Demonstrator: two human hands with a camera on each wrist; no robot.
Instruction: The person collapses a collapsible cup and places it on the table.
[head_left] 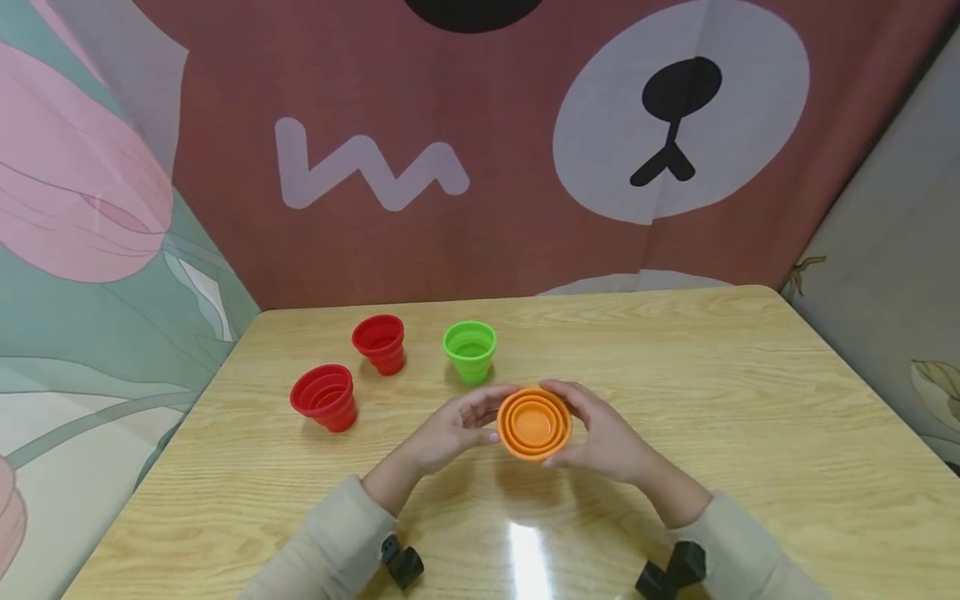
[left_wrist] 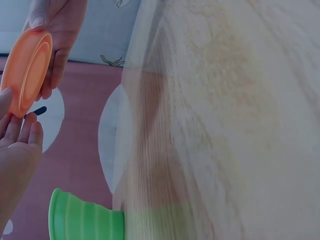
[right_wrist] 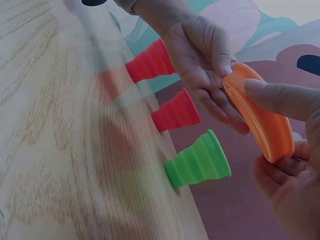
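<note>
An orange collapsible cup (head_left: 534,424), folded flat into rings, is held above the table between both hands. My left hand (head_left: 453,427) pinches its left edge, thumb in front and fingers behind. On the opposite edge, my right hand (head_left: 611,433) grips it between thumb and fingers. The right wrist view shows the flattened cup (right_wrist: 260,112) side-on as a thick disc. Just beyond the left hand, an unfolded green cup (head_left: 470,352) stands upright on the table.
Two unfolded red cups stand to the left, one (head_left: 327,398) nearer and one (head_left: 379,343) farther back. The wooden table (head_left: 750,400) ends at a hanging cloth (head_left: 510,225) with a bear face printed on it.
</note>
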